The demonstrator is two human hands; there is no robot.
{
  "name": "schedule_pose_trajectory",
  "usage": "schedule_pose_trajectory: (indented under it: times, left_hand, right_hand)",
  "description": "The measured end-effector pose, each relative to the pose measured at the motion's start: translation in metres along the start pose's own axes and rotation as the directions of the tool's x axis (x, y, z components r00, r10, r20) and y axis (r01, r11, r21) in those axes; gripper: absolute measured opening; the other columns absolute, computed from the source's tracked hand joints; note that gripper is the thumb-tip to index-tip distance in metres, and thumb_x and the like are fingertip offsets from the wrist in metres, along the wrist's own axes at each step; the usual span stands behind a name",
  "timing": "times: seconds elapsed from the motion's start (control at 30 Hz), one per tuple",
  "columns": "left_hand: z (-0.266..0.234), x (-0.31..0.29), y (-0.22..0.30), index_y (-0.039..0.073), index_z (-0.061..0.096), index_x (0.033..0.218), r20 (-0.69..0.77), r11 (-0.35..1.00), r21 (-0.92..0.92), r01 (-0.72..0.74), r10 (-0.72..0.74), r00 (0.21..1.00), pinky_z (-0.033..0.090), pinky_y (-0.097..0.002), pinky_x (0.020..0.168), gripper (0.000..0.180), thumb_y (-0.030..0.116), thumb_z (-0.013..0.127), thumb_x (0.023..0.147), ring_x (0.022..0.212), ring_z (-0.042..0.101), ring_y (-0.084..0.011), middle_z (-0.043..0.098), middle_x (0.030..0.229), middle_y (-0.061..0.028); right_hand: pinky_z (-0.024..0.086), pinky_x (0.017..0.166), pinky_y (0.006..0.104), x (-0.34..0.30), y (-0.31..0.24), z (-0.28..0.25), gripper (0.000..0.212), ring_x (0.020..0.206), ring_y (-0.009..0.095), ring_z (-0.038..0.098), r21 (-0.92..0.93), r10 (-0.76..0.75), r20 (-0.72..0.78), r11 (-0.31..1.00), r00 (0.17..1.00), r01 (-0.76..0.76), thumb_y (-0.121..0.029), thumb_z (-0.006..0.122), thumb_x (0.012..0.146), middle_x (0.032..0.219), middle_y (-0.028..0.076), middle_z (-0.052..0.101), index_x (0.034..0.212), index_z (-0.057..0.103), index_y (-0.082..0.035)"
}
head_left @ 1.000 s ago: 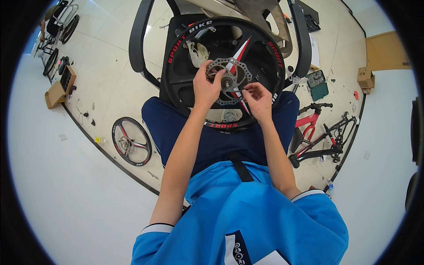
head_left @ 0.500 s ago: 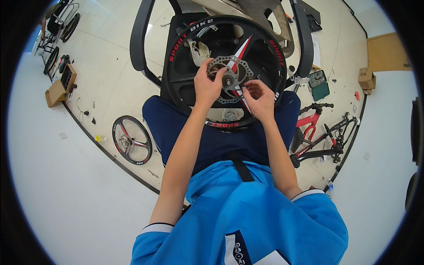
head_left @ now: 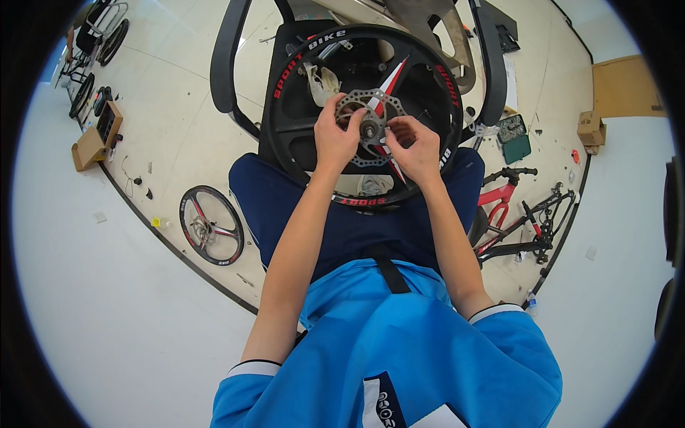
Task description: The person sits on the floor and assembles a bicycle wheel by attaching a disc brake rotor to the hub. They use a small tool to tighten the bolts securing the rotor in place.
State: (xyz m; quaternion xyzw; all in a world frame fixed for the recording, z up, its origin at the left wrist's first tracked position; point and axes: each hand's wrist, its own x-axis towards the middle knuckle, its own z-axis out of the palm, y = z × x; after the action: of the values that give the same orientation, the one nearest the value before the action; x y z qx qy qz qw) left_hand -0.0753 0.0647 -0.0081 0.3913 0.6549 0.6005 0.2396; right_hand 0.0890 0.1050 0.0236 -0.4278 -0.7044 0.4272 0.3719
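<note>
A black bicycle wheel with red-and-white accents lies across my thighs and a black chair. A perforated metal brake disc lies over its middle, around the hub axle. My left hand pinches the disc's left side between thumb and fingers. Close to the axle's right side, my right hand has its thumb and fingertips pressed together. Whatever may be between them is too small to make out. Behind the wheel's spokes, a crumpled whitish glove or cloth shows left of the disc.
Chair armrests flank the wheel. On the floor at left lies another wheel, with an open cardboard box farther off. To the right are a red bicycle frame, a green case and cardboard boxes.
My right hand has moved left and slightly up, from the disc's lower right edge to beside the axle, its fingers curling in. My left hand keeps its place on the disc.
</note>
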Motion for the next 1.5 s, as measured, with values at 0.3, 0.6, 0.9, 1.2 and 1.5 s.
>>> schedule_pose_trajectory:
  times: [0.3, 0.6, 0.9, 1.2, 1.5]
  left_hand:
    - [0.0, 0.001, 0.002, -0.001, 0.063, 0.119, -0.013, 1.0, -0.012, 0.012, -0.012, 1.0, 0.056, -0.0349, 0.078, 0.04, 0.017, 0.079, 0.087, 0.086, 0.073, -0.0258, 0.073, 0.097, -0.0169]
    - [0.001, 0.0, 0.004, -0.001, 0.062, 0.12, -0.02, 1.0, -0.009, -0.007, 0.007, 1.0, 0.056, -0.0349, 0.077, 0.04, 0.017, 0.078, 0.088, 0.087, 0.073, -0.0256, 0.073, 0.097, -0.0166]
    - [0.001, 0.001, 0.004, -0.001, 0.063, 0.119, -0.013, 0.999, -0.028, 0.019, -0.019, 1.0, 0.056, -0.0349, 0.078, 0.04, 0.018, 0.079, 0.087, 0.087, 0.073, -0.026, 0.073, 0.097, -0.0166]
    - [0.002, 0.001, -0.002, 0.0, 0.064, 0.119, -0.034, 1.0, -0.003, -0.01, 0.01, 0.999, 0.056, -0.0355, 0.077, 0.041, 0.019, 0.079, 0.087, 0.085, 0.073, -0.0265, 0.073, 0.096, -0.0165]
    - [0.002, 0.0, -0.002, 0.0, 0.063, 0.12, -0.038, 1.0, 0.001, 0.003, -0.003, 0.999, 0.056, -0.0356, 0.075, 0.042, 0.019, 0.08, 0.087, 0.083, 0.071, -0.0265, 0.072, 0.094, -0.0162]
  right_hand:
    - [0.054, 0.066, 0.0238, -0.001, 0.004, 0.001, 0.016, 0.069, 0.011, 0.068, 0.033, 0.028, -0.027, 0.999, 0.999, -0.027, -0.004, 0.075, 0.084, 0.078, 0.007, 0.072, 0.098, 0.072, 0.001]
    - [0.055, 0.066, 0.0243, 0.0, 0.002, 0.001, 0.015, 0.068, 0.011, 0.068, 0.003, -0.016, -0.026, 1.0, 1.0, 0.016, -0.004, 0.074, 0.084, 0.077, 0.007, 0.071, 0.098, 0.071, 0.001]
    - [0.055, 0.065, 0.0245, 0.0, 0.005, 0.0, 0.015, 0.068, 0.012, 0.069, 0.006, -0.015, -0.029, 1.0, 0.999, 0.015, -0.003, 0.074, 0.083, 0.077, 0.007, 0.071, 0.098, 0.071, 0.002]
    - [0.052, 0.062, 0.0282, 0.005, -0.003, 0.002, 0.015, 0.064, 0.017, 0.065, -0.113, -0.125, 0.072, 0.985, 0.99, 0.132, -0.002, 0.074, 0.084, 0.079, 0.009, 0.067, 0.099, 0.072, 0.001]
    - [0.05, 0.06, 0.0256, 0.021, -0.012, -0.001, 0.017, 0.064, 0.012, 0.061, -0.168, -0.2, 0.118, 0.961, 0.973, 0.218, 0.0, 0.075, 0.083, 0.082, 0.007, 0.065, 0.1, 0.073, 0.0]
